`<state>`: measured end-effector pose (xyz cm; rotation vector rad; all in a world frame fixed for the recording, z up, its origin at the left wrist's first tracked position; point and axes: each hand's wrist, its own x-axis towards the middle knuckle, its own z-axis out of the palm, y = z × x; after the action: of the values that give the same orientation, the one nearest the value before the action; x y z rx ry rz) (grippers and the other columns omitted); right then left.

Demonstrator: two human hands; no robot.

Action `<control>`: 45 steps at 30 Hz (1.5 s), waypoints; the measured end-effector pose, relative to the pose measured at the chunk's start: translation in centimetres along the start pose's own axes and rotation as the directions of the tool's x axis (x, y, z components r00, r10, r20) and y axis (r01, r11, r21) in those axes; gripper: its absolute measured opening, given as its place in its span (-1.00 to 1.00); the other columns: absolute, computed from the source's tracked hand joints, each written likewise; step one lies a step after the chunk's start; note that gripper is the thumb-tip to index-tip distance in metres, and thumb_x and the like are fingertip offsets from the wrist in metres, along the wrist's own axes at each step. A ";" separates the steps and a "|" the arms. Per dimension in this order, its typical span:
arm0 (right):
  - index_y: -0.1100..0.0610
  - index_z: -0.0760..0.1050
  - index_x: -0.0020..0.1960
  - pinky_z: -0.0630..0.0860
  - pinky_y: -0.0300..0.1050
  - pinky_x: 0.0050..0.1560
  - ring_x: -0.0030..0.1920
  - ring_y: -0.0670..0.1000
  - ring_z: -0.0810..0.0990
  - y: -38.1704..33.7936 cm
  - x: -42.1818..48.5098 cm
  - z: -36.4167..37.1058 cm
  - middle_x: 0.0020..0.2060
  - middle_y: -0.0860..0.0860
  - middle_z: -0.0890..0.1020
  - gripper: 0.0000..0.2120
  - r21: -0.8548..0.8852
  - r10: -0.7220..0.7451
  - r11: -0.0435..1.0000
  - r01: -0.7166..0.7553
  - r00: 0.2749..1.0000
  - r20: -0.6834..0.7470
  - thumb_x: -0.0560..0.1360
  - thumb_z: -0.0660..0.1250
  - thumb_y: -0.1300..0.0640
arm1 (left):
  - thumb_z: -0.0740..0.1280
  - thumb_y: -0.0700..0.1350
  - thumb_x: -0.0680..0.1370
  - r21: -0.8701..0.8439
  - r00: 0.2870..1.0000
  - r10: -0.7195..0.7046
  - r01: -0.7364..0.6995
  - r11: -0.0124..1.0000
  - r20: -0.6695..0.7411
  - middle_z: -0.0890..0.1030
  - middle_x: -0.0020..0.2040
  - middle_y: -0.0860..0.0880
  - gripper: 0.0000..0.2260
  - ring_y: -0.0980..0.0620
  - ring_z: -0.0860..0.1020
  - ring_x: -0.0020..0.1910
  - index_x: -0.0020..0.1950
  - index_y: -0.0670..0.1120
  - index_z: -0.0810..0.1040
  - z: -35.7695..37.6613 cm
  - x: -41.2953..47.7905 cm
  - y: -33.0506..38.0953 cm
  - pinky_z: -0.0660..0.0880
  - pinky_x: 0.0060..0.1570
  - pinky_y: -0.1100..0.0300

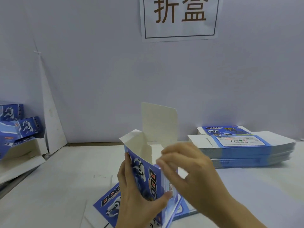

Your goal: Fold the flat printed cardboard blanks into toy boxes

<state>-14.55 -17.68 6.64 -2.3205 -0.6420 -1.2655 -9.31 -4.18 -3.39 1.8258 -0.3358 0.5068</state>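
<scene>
- Box [148, 176], blue, "DOG" print, upright at table [57, 178] front centre, top flaps open.
- Left hand [136, 195] grips its front face.
- Right hand [185, 168], blurred, fingers curled at its right edge.
- Flat blank [107, 204] beneath.
- Blank stack [243, 148] right.
- Folded boxes [18, 124] left.
- Wall sign [180, 17]: "折盒".

The box [148, 175] was blue outside with a white robot dog print, plain white inside. The stack of blanks [243, 148] at far right showed blue-and-white edges.

The right hand [189, 168] is smeared by motion blur, fingers indistinct, and it covers the right wall of the upright blue printed cardboard box [148, 175]; the box's bottom and both forearms run off the lower edge, and the flat blue printed blank [107, 204] beneath lies mostly hidden
</scene>
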 end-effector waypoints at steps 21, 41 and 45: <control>0.17 0.55 -0.11 0.38 -0.28 -0.52 -0.46 -0.03 0.51 8.8 0.9 3.9 -0.31 0.06 0.56 -0.88 0.290 0.622 -0.342 -0.894 0.016 0.783 0.55 0.26 0.23 | 0.58 0.31 0.02 0.096 0.998 -0.065 0.063 0.993 0.017 0.10 0.53 0.10 0.13 0.11 0.20 0.44 0.38 0.34 -0.09 0.8 0.0 0.0 0.26 0.37 -0.02; 0.28 0.61 -0.11 0.57 -0.20 -0.40 -0.38 0.01 0.62 9.6 2.9 2.9 -0.29 0.11 0.68 -0.90 0.414 0.680 -0.264 -0.871 0.136 0.720 0.52 0.36 0.25 | 0.50 0.27 0.07 0.113 0.997 -0.057 0.051 0.992 0.049 0.08 0.52 0.12 0.02 0.13 0.14 0.46 0.36 0.27 -0.05 0.7 -0.2 0.3 0.15 0.42 0.06; 0.20 0.60 0.07 0.57 -0.20 -0.41 -0.30 -0.02 0.65 9.6 4.7 2.0 -0.19 0.10 0.66 -0.85 0.529 0.772 0.214 -0.821 0.475 0.423 0.51 0.36 0.25 | 0.40 0.34 0.03 0.129 0.993 -0.088 0.077 0.989 0.079 0.00 0.51 0.20 0.02 0.08 0.08 0.52 0.35 0.29 -0.09 0.4 -0.1 0.1 0.13 0.44 0.07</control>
<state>-5.47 -23.38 8.39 -1.5815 0.1679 -0.3025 -9.34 -4.62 -3.41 1.9792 -0.2899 0.4014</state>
